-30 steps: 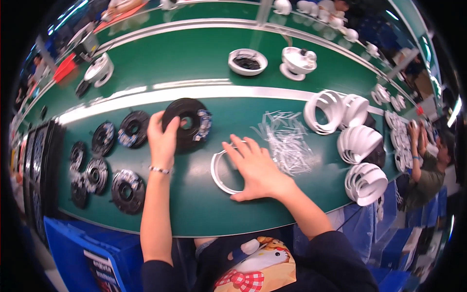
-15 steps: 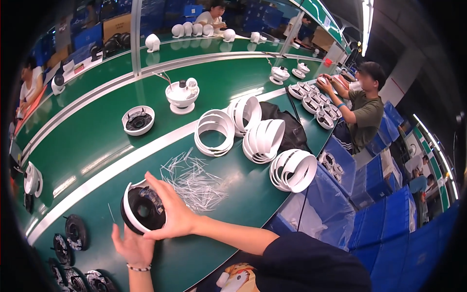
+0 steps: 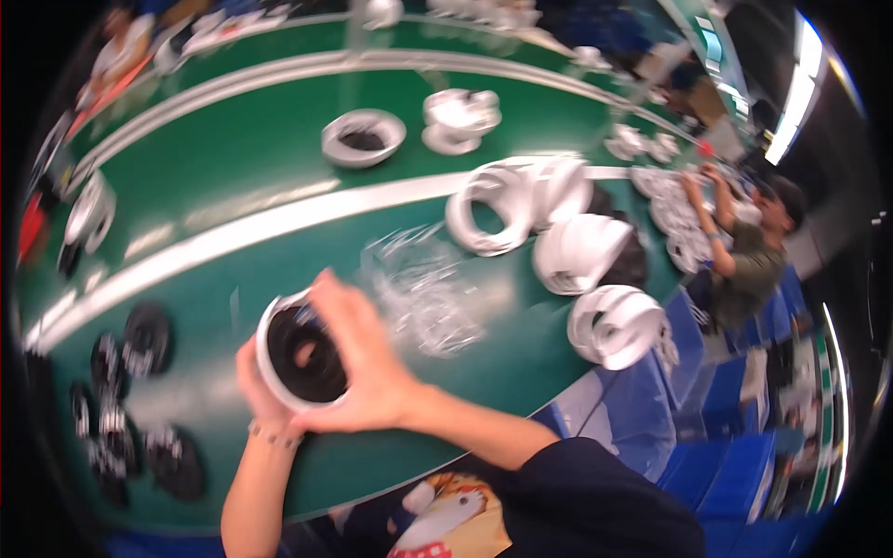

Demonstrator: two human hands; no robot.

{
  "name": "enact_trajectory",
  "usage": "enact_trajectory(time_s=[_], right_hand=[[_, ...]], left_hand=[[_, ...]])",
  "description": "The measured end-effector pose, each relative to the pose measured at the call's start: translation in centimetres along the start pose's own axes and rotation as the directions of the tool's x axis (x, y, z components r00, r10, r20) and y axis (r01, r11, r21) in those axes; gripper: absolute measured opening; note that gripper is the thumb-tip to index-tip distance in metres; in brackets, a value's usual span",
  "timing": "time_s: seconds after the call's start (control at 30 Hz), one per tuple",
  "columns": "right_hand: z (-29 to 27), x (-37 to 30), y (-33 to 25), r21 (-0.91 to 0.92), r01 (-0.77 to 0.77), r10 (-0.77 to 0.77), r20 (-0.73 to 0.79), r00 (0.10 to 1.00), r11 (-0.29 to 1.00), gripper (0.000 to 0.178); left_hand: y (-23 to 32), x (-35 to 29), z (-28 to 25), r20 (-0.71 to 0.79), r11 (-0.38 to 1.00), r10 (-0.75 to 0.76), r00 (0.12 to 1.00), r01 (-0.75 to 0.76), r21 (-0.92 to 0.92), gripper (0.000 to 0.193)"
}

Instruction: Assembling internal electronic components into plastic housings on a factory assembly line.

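Observation:
In front of me I hold a round black part (image 3: 321, 377) with a hole at its centre, its edge encircled by a white plastic ring (image 3: 267, 365). My left hand (image 3: 263, 395) wraps around its lower left side, most of the fingers hidden behind it. On the other side my right hand (image 3: 365, 358) grips the rim, with the thumb below and fingers above. To the right of my hands lies a loose pile of thin clear-white strips (image 3: 433, 302). Several similar black round parts (image 3: 172, 460) rest at the left of the green table.
Stacks of white rings (image 3: 619, 325) stand along the table's right side. Beyond a white strip are a white bowl-shaped shell (image 3: 365, 139) and a white unit (image 3: 460, 121). Blue bins (image 3: 726, 474) line the right edge; a co-worker (image 3: 749, 256) handles parts at far right.
The view has swung left and is blurred. The white ring now encircles the black part more fully, and my left hand has closed in around it from its lower left.

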State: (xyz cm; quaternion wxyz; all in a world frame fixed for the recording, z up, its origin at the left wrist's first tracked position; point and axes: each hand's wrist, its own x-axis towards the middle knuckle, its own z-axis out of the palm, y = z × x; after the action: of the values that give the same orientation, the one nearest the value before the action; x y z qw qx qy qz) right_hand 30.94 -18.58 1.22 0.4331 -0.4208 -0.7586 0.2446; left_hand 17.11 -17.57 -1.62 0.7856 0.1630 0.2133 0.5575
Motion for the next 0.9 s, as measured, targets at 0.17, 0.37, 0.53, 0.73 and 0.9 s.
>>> enact_trajectory(time_s=[0.17, 0.37, 0.53, 0.73, 0.9], right_hand=[[-0.8, 0.1, -0.8, -0.253, 0.092, -0.084, 0.04, 0.996, 0.963, 0.107], [0.5, 0.3, -0.6, -0.147, 0.089, -0.078, 0.08, 0.994, 0.985, 0.109], [-1.4, 0.7, -0.3, -0.151, 0.149, -0.103, 0.279, 0.955, 0.977, 0.109], [-1.8, 1.5, 0.5, -0.084, 0.157, -0.121, 0.33, 0.936, 0.984, 0.107], [0.1, 1.1, 0.6, -0.272, 0.12, -0.098, 0.093, 0.991, 0.955, 0.105]], left_hand=[[-0.6, 0.5, 0.4, 0.031, 0.989, -0.049, 0.998, 0.052, -0.138, 0.045], [1.3, -1.0, 0.4, 0.039, 0.981, -0.126, 0.991, 0.131, -0.144, 0.061], [1.2, -0.5, 0.6, 0.101, 0.961, -0.258, 0.961, 0.266, -0.072, 0.075], [1.1, -0.1, 0.0, 0.129, 0.964, -0.24, 0.962, 0.252, -0.082, 0.062], [0.0, 0.5, -0.5, 0.076, 0.978, -0.167, 0.983, 0.175, -0.115, 0.05]])
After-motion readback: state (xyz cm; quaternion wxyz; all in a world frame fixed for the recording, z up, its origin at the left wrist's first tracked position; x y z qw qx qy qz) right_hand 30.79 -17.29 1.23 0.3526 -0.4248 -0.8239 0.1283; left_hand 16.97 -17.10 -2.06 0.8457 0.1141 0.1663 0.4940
